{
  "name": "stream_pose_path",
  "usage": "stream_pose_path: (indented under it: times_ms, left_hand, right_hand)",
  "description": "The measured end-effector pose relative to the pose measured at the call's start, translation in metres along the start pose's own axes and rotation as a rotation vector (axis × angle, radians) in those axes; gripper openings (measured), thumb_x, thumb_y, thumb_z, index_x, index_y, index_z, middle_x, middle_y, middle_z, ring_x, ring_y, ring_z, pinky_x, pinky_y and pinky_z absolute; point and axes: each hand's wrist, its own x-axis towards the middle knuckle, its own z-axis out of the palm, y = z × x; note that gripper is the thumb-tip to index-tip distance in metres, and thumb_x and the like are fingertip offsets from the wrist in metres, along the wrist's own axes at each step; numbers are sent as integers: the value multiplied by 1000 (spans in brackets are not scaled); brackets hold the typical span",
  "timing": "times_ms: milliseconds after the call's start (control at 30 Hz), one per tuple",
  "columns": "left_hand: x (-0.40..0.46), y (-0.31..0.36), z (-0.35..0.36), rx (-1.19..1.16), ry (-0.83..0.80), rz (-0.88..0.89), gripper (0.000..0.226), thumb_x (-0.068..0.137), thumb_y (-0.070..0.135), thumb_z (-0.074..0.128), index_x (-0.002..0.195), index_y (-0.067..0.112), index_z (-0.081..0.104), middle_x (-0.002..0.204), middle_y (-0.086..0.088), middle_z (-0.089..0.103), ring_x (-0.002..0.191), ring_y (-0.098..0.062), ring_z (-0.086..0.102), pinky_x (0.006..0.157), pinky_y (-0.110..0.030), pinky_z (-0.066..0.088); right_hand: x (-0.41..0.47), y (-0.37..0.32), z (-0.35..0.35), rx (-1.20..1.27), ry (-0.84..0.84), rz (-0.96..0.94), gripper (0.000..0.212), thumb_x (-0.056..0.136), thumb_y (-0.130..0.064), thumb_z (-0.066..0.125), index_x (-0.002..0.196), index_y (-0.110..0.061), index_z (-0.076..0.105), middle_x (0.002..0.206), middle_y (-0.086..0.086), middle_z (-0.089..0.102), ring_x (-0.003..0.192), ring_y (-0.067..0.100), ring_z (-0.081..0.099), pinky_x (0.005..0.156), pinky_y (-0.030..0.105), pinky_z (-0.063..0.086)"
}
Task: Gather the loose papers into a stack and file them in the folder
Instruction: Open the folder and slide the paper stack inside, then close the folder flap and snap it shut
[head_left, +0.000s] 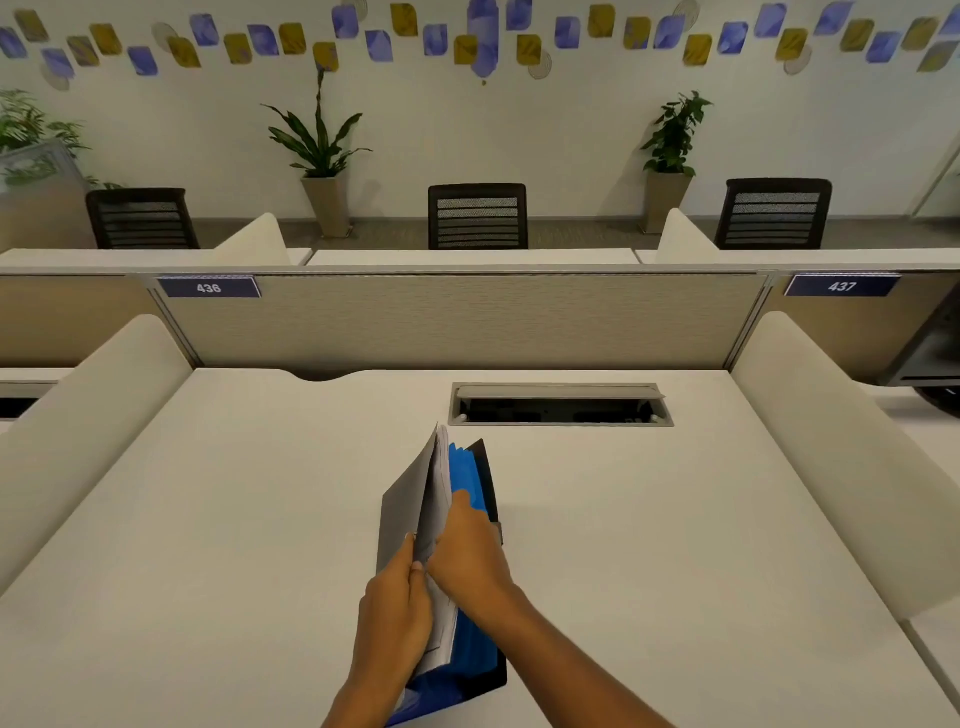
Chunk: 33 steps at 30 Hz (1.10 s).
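A dark folder (402, 506) with blue inner pockets (467, 475) stands half open on the white desk (649, 545), near the front centre. A stack of white papers (441, 483) sits upright between the grey front cover and the blue pockets. My left hand (395, 608) pinches the near edge of the cover and papers. My right hand (470, 551) presses against the papers and the blue pockets, fingers reaching into the gap. The lower part of the papers is hidden behind my hands.
A recessed cable tray (561, 405) with a grey lid sits in the desk just beyond the folder. A fabric partition (457, 322) closes the far edge. Cream side dividers (841, 447) flank the desk. Chairs and plants stand beyond.
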Motion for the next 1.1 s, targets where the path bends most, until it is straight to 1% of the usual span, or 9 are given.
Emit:
stream_pose_path:
  times_ms: [67, 200, 267, 367, 533, 667, 833, 933, 1100]
  left_hand:
    - [-1, 0, 1, -4, 7, 9, 48, 108, 13, 41, 155, 8, 38, 136, -17, 67, 118, -33, 67, 105, -41, 52]
    - [-4, -2, 4, -38, 24, 41, 46, 108, 14, 41, 154, 11, 42, 134, -14, 68, 115, -29, 70, 102, -40, 55]
    - [-2, -4, 7, -42, 32, 33, 46, 108, 15, 42, 153, 10, 44, 136, -15, 68, 116, -30, 70, 102, -39, 55]
    - [-1, -3, 10, -58, 46, 0, 46, 107, 17, 44, 152, 6, 43, 141, -17, 64, 123, -34, 66, 107, -41, 51]
    - [2, -2, 16, -65, 50, -28, 47, 106, 12, 46, 152, 1, 41, 142, -20, 62, 125, -37, 64, 110, -39, 46]
    - [3, -7, 23, -14, 22, -12, 48, 107, 16, 44, 154, 9, 39, 137, -16, 66, 118, -31, 67, 99, -28, 50]
    - [2, -11, 46, 82, -67, 19, 51, 106, 23, 46, 156, 16, 38, 129, -8, 71, 105, -20, 72, 96, -29, 59]
    - [-1, -17, 65, 146, -85, 58, 48, 105, 29, 48, 152, 21, 43, 128, -1, 71, 99, -15, 75, 88, -27, 63]
    - [-3, -25, 102, 250, -153, 68, 47, 103, 30, 54, 148, 19, 48, 137, -1, 66, 117, -19, 69, 102, -31, 57]
  right_hand:
    - [0, 0, 6, 21, -34, 14, 41, 94, -16, 71, 126, -13, 46, 87, -6, 48, 78, 10, 52, 57, 19, 38]
    - [0, 5, 7, 45, -104, 8, 31, 97, -27, 69, 119, -12, 52, 96, -1, 55, 93, 19, 64, 72, 27, 48]
    - [3, 10, 7, 26, -120, 22, 14, 99, -25, 66, 99, -15, 56, 89, -3, 54, 82, 13, 61, 68, 24, 46]
    - [10, 18, 9, -19, -106, 51, 40, 101, -18, 63, 67, -22, 43, 69, -5, 46, 60, 4, 45, 53, 18, 38]
    - [17, 36, 5, -78, -81, 10, 51, 98, -11, 64, 53, -17, 40, 54, -4, 42, 48, 5, 40, 48, 17, 34]
    - [15, 62, 5, -82, 5, 32, 38, 99, -30, 69, 76, 0, 72, 70, 8, 65, 57, 9, 54, 66, 24, 53]
    - [4, 94, 12, -120, 105, 59, 33, 100, -43, 65, 114, -15, 77, 109, 3, 78, 94, 16, 75, 89, 28, 61]
    - [-1, 119, 15, -175, 165, 73, 38, 103, -40, 62, 137, -23, 65, 123, -2, 69, 104, 14, 71, 78, 19, 52]
    - [-6, 154, 16, -71, 240, 182, 34, 101, -27, 68, 133, -20, 61, 102, -12, 56, 68, 9, 60, 54, 8, 46]
